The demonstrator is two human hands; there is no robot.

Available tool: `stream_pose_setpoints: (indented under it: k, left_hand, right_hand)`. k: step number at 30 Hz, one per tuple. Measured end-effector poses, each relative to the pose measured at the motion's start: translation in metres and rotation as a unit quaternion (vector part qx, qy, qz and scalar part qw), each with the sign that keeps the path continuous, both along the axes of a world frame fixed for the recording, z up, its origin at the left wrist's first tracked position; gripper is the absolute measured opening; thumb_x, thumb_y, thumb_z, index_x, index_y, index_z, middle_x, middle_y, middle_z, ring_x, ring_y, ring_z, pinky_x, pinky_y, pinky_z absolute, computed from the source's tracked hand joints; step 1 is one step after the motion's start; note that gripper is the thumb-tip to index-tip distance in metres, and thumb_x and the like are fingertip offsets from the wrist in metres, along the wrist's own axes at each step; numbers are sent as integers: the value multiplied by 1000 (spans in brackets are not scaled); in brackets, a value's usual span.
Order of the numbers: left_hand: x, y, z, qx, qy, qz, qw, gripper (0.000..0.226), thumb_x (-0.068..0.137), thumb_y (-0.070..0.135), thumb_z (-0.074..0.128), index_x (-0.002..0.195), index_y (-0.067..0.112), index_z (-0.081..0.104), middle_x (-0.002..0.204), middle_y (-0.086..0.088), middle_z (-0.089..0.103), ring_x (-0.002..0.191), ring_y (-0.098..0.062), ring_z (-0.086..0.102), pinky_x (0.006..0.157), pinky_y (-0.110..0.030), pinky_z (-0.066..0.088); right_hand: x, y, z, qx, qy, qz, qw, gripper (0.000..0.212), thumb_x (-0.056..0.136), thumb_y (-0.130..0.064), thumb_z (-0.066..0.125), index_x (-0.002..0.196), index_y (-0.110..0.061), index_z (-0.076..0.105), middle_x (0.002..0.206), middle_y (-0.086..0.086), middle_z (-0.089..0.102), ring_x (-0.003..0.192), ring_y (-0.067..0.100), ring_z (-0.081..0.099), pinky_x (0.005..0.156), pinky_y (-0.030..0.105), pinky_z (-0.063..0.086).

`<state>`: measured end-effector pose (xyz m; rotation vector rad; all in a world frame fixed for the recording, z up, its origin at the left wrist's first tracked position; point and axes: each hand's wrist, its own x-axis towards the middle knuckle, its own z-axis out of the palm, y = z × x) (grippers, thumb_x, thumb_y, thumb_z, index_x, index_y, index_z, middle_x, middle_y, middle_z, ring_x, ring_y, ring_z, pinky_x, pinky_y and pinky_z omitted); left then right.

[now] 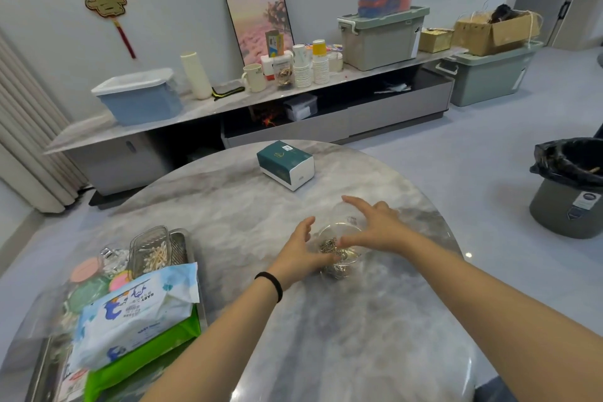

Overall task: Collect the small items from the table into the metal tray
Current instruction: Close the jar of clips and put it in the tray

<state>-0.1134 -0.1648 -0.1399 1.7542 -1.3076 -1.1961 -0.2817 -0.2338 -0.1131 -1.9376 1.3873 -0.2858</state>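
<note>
The left hand and the right hand flank a small clear plastic cup holding gold-coloured metal clips, which stands on the marble tabletop. The left hand's fingers are loosely spread, its fingertips against the cup's near-left side; a black band circles that wrist. The right hand is spread wide over the cup's far-right rim, fingers fanned and thumb near the rim; whether it actually touches the cup cannot be told. Beyond both hands, well apart, lies a green-and-white tissue pack. Far to the left of the left hand sits the metal tray, already carrying a clear box of cotton swabs, a pack of baby wipes on a green packet, and round pink and green items.
</note>
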Motion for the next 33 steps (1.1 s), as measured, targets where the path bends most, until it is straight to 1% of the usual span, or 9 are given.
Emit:
stream_pose_setpoints:
  k: [3,6,11,14,18,21,27,30,33]
  left_hand:
    - [0,0,-19,15,-16,-38,999,120,68,20,84,151,23,-2,158,-1,17,144,-13,22,108,-17,29]
    - [-3,-3,-37,7,-5,-53,999,130,65,19,86,150,24,-13,155,3,24,134,-8,35,83,4,36]
    - [-12,-8,-57,-14,-25,5,1000,125,44,39,85,142,41,7,133,14,50,123,-16,50,103,-40,45]
    - [-15,-7,-58,-25,-8,33,999,94,48,35,81,124,46,28,112,15,60,108,-17,59,85,-36,57]
    - [-6,4,-39,-63,19,16,998,95,50,34,82,132,29,33,130,4,43,116,-10,52,92,-20,47]
    - [13,23,-17,-65,2,3,998,96,58,28,84,136,31,29,134,3,31,123,-11,43,102,-25,42]
    - [47,77,17,-82,18,49,995,83,43,42,87,106,66,38,137,2,36,128,-11,45,104,-39,47]
    - [54,104,28,-95,27,66,993,85,44,40,88,108,66,38,138,4,42,127,-12,48,105,-40,46]
    - [57,129,32,-113,19,52,992,89,49,35,88,120,55,38,134,9,48,124,-7,52,103,-35,47]
  right_hand:
    - [3,0,-3,-15,74,52,996,94,65,-45,77,142,-50,23,134,11,31,134,30,24,108,39,31]
    - [8,-1,-7,-3,74,70,995,93,65,-44,78,143,-47,26,134,7,30,132,27,30,107,36,36]
    - [14,-4,-15,25,46,68,996,96,66,-40,81,145,-40,26,137,9,30,127,28,43,102,31,39]
    - [13,-7,-15,37,47,63,996,94,67,-40,80,145,-39,28,139,10,30,129,28,42,102,31,38]
    - [14,-4,-4,100,-6,59,993,82,69,-40,79,139,-41,37,124,2,44,116,22,52,88,33,52]
    - [23,8,9,174,-84,75,978,76,73,-34,78,138,-38,41,104,-3,53,93,15,59,79,33,56]
    - [47,43,33,213,-144,153,954,78,68,-43,78,137,-40,41,115,0,60,103,23,64,84,41,58]
    - [57,63,46,201,-147,187,950,66,79,-34,71,137,-39,40,94,-1,65,88,20,67,80,34,58]
    - [61,80,53,193,-128,221,947,69,78,-34,73,137,-41,38,99,2,65,90,20,69,81,35,58]
